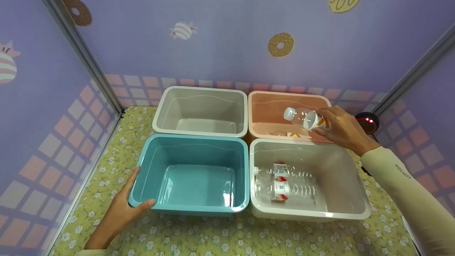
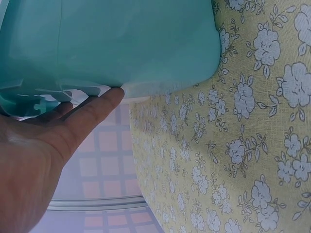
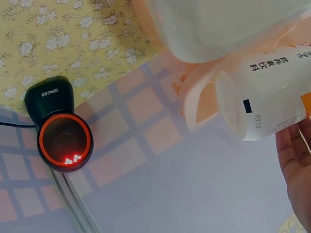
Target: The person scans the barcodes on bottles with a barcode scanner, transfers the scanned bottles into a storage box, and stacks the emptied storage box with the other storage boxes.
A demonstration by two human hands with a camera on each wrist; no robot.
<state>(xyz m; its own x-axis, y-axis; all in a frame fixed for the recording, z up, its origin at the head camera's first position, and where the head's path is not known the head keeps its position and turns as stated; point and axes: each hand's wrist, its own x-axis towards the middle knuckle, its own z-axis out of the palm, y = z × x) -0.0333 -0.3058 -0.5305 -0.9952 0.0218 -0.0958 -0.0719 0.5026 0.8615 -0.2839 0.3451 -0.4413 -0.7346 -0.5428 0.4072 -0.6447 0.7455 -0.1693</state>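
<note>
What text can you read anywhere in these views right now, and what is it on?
"GEPAD": on the black scanner, right wrist view.
Chinese characters, about "雪梨素饮料": on the label of the bottle held by the right hand.
Sleeve print: too small to read.
Red-and-white labels on the bottles in the white bin: too blurred to read.

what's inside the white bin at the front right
Inside the front right white bin, two clear plastic bottles with red-and-white labels lie side by side against its left wall. Nothing covers them.
</note>
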